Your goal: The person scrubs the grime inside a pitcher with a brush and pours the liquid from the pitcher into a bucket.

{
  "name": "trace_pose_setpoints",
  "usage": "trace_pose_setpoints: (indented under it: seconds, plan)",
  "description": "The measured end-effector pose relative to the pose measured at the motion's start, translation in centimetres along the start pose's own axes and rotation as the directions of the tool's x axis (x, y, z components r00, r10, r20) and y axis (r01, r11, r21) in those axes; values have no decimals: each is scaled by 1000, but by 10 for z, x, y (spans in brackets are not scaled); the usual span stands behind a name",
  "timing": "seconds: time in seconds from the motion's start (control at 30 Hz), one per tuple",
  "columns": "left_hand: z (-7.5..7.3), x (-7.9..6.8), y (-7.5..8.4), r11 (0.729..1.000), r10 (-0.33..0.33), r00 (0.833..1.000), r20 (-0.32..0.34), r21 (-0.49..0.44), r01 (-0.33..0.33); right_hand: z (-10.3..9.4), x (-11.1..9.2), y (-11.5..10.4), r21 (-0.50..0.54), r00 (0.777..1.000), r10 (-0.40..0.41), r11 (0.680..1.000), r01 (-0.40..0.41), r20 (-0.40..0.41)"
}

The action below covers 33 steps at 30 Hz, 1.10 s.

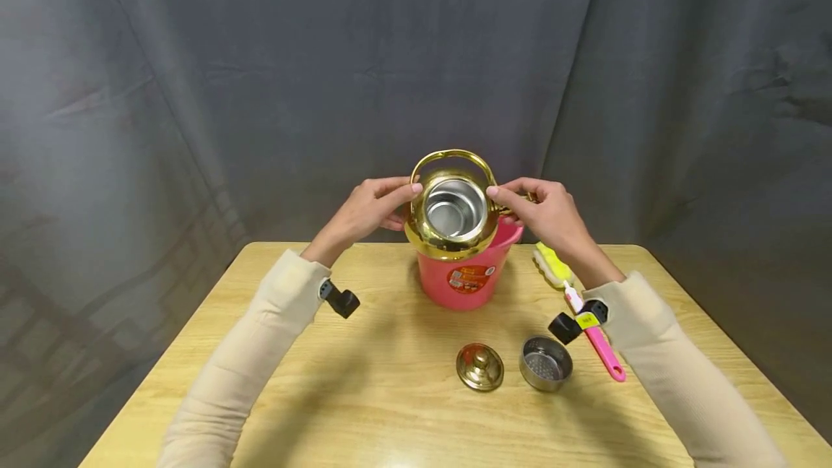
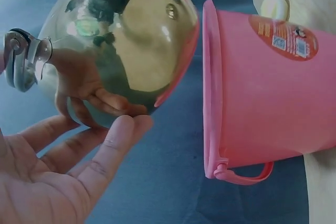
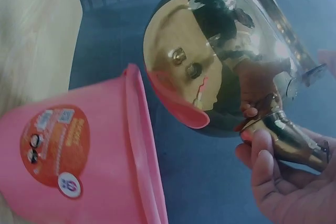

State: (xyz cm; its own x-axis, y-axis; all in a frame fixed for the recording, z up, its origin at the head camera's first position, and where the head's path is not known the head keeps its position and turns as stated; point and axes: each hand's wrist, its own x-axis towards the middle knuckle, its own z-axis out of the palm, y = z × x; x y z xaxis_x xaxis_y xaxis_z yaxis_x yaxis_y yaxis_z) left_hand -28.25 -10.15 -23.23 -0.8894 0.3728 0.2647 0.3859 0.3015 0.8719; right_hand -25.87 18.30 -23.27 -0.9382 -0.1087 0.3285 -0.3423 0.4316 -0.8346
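Note:
A shiny gold teapot [image 1: 448,245] is held up by both hands just above a pink bucket [image 1: 432,284]. It is lidless and tilted, so its steel inside faces me, with the arched handle [image 1: 453,153] raised. My left hand [image 1: 364,211] holds its left side, thumb near the handle's base and the other fingers against the body. On the opposite side my right hand [image 1: 549,211] grips the spout [image 3: 289,142], thumb in front and fingers curled beneath it. The bucket's mouth is mostly hidden behind the teapot in the head view.
A gold lid [image 1: 479,367] with a knob lies on the wooden table [image 1: 364,396]. Beside it sits a round steel strainer [image 1: 546,365]. A brush [image 1: 604,352] with a pink handle and yellow-white head lies at the right, partly under the right wrist. Grey curtain [image 1: 325,78] hangs behind the table.

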Motion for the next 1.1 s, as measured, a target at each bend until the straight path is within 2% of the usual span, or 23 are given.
trace_pose_setpoints:
  seconds: [0.27, 0.43, 0.67, 1.1]
  plan:
    - [0, -19, -3, 992, -126, 992, -3, 5, 126, 12, -11, -1, 30, 996, 66, 997, -68, 67]
    - [1, -31, -9, 984, -176, 984, 22, -28, 176, 20, -17, 2, 27, 991, 89, 995, -92, 98]
    - [3, -46, -17, 970, -215, 976, 43, -103, 219, 29, -22, 6, 4, 980, 130, 991, -132, 154]
    - [9, -70, -35, 945, -275, 960, 55, -170, 281, 46, -33, 19, 44, 959, 181, 980, -196, 219]
